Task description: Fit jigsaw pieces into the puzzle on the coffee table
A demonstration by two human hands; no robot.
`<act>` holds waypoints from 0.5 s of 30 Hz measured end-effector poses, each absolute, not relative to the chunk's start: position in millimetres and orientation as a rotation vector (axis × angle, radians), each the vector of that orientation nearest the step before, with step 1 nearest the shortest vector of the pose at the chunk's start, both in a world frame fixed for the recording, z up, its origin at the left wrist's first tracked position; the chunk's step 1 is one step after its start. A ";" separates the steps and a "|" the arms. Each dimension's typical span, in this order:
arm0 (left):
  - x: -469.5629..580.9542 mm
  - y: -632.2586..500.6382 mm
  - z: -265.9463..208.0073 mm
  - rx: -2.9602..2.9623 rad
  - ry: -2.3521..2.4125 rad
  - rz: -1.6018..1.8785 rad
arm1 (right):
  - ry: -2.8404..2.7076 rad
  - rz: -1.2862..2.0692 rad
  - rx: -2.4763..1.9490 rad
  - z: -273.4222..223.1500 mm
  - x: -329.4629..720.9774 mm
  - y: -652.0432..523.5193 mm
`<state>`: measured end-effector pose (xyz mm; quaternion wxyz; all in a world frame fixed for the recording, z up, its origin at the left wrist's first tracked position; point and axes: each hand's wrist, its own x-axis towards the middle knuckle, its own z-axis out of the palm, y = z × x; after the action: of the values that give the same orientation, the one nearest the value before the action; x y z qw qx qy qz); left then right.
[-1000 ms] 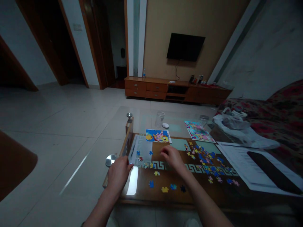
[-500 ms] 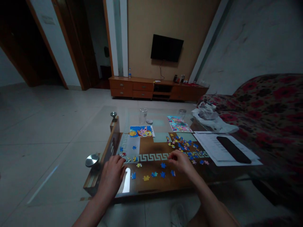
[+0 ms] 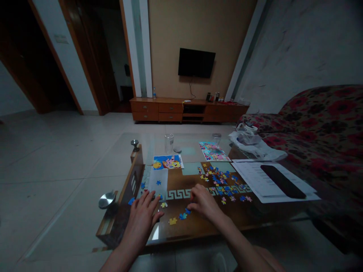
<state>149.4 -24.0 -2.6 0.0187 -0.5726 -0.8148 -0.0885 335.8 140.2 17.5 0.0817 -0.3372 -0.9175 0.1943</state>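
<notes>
Small blue cardboard puzzle piece (image 3: pixel 188 211), light and thin, suits an edge pinch by the curled right hand (image 3: pixel 202 203); left hand (image 3: pixel 143 216) rests flat, empty.

Place: a home living room.
Far wall: wall-mounted television (image 3: pixel 196 62) above a long wooden TV cabinet (image 3: pixel 188 110).
Right: floral sofa (image 3: pixel 320 124).
Near: glass-topped worktop (image 3: pixel 195 151) scattered with jigsaw pieces (image 3: pixel 224 181).
Floor: pale tiles (image 3: pixel 56 162).

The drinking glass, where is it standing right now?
In the head view the drinking glass stands upright at the far side of the glass table, just behind the cartoon picture card and beside a small round lid.
</notes>
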 end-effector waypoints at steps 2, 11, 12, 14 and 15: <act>151.5 -22.7 -4.2 -1.847 -2.502 -0.250 | -2.725 0.527 -1.038 18.8 324.6 140.8; 154.0 -14.1 -21.4 -1.925 -2.396 -0.280 | -2.572 0.431 -1.086 16.8 293.6 155.4; 153.9 -14.0 -21.2 -1.907 -2.388 -0.307 | -2.547 0.469 -1.098 16.2 296.5 160.3; 153.9 -15.0 -19.0 -1.885 -2.364 -0.370 | -2.510 0.562 -1.123 15.9 306.1 171.5; 154.1 -16.0 -17.5 -1.889 -2.349 -0.404 | -2.502 0.610 -1.132 16.2 312.2 177.0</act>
<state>154.1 -16.0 -17.5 0.0502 -0.6204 -0.7714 -0.1327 312.2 177.0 16.2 0.1638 -0.3969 -0.8774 0.2138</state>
